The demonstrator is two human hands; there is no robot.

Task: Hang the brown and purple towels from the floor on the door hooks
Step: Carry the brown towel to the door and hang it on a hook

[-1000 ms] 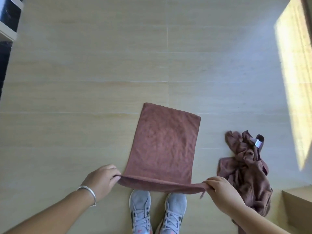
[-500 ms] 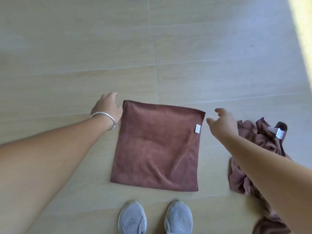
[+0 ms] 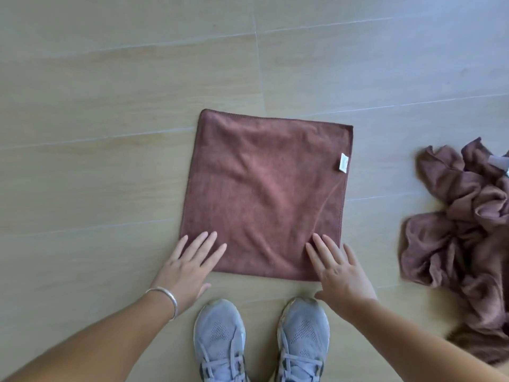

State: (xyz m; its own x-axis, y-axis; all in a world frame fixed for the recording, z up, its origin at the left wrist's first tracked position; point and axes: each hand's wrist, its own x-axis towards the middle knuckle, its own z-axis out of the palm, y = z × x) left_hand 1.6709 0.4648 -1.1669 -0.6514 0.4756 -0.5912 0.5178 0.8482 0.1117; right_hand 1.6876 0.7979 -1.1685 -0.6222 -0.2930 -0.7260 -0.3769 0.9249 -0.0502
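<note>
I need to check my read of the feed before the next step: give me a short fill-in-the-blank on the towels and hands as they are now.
1. The folded towel lies flat on the ____.
2. Both hands rest open on the towel's ____ corners, the ones closest to the shoes.
3. The crumpled towel lies to the person's ____.
4. The left hand has a ____ on its wrist; the right hand has none.

Missing words: floor; near; right; bracelet

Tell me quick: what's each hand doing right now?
Left hand: open, flat on the folded towel corner, gripping nothing.
Right hand: open, flat on its other near corner.
</note>
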